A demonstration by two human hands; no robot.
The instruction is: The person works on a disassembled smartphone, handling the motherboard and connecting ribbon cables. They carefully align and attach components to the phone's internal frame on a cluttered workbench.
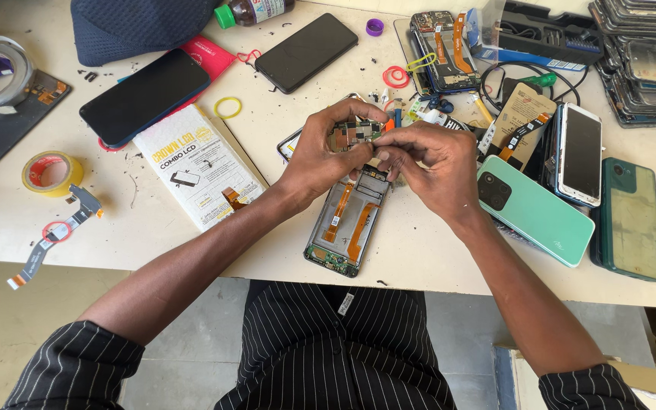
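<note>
My left hand (326,149) grips a small green circuit board (354,134) and holds it just above the table. Fingertips of my right hand (428,163) pinch at the board's right edge, so both hands meet over it. Directly below them lies an opened phone frame (345,225) with orange flex cables inside, its top end hidden by my hands.
A mint-green phone (534,211), a white-rimmed phone (580,155) and a dark green phone (632,219) lie to the right. A white box (196,167), two black phones (144,97) (306,52), tape rolls (52,173), rubber bands and another opened phone (442,50) surround the work spot.
</note>
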